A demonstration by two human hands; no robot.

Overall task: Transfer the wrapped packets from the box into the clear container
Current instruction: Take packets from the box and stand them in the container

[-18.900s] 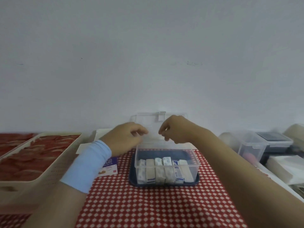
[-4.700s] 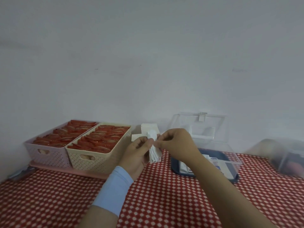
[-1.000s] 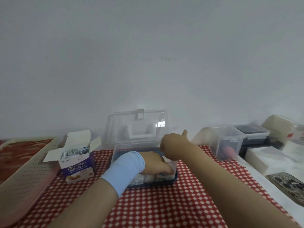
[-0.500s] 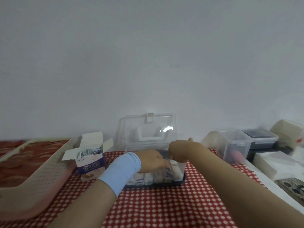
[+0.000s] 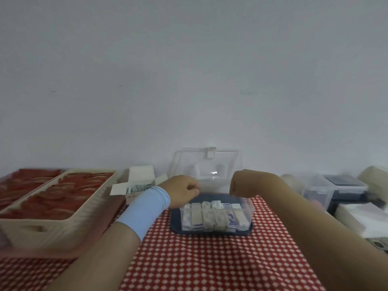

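Note:
The clear container [image 5: 248,211] stands on a dark blue tray [image 5: 176,227] in the middle of the table, its lid [image 5: 206,162] tipped open at the back. A row of wrapped packets [image 5: 212,217] stands upright along its front wall. The small cardboard box [image 5: 136,199] is open to the left of it, with more packets [image 5: 137,188] showing inside. My left hand [image 5: 182,191] hovers over the container's back left corner with curled fingers. My right hand [image 5: 244,183] hovers over the back right, also curled. Nothing shows in either hand.
Two baskets of red items, a cream one [image 5: 58,225] and a pink one [image 5: 12,175], fill the left side. Clear lidded bins [image 5: 327,190] and a white stack [image 5: 361,217] crowd the right. A red checked cloth [image 5: 210,259] covers the table.
Both hands have come up out of the container, where they were touching the packets, and have moved apart. The packets now stand in an even row.

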